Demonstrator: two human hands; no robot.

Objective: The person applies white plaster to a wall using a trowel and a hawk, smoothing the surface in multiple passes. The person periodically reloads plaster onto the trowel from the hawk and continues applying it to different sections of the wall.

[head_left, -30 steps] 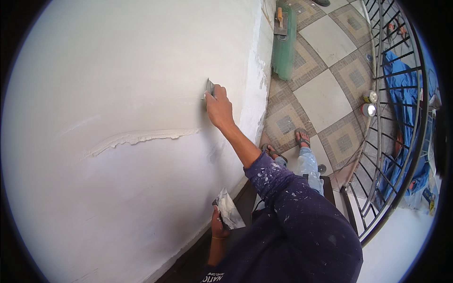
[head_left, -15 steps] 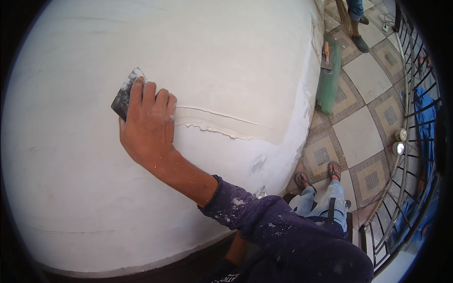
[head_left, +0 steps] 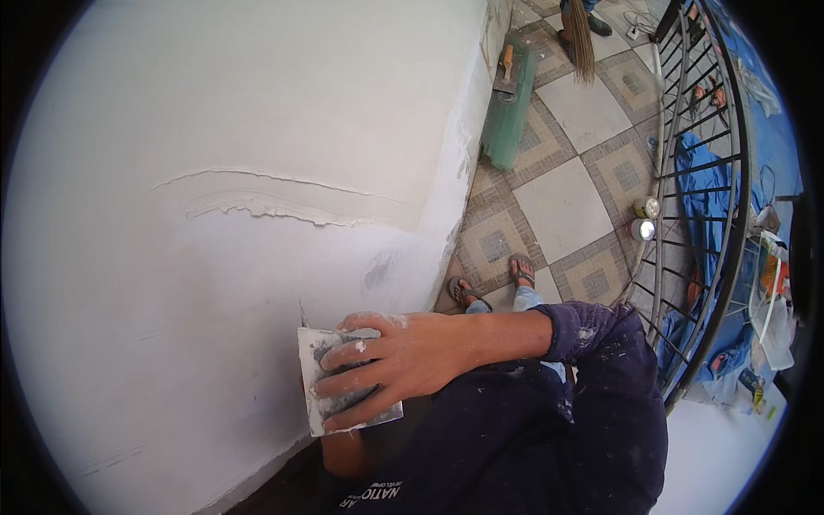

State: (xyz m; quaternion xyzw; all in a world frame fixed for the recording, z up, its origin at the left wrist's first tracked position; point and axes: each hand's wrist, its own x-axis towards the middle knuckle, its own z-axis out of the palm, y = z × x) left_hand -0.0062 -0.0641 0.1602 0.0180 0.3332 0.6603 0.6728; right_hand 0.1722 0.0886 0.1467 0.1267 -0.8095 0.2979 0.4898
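My right hand is closed over a flat, roughly square putty scraper, grey in the middle with whitish, plaster-smeared edges. The fingers lie spread across its face. Below it shows part of my left hand, at the wrist; its fingers are hidden behind the scraper. A thin pointed tip sticks up just above the scraper, and I cannot make out what it belongs to. On the white wall, a curved band of wet putty with a ragged lower edge lies above the hands.
On the tiled floor, a green translucent sheet bears an orange-handled trowel. Two cans stand by the black railing. At the top, another person's feet are beside a broom. Blue tarps lie beyond the railing.
My right hand has left the wall and come down and right, near my left hand, with the scraper still held. The view has shifted, showing more floor and railing.
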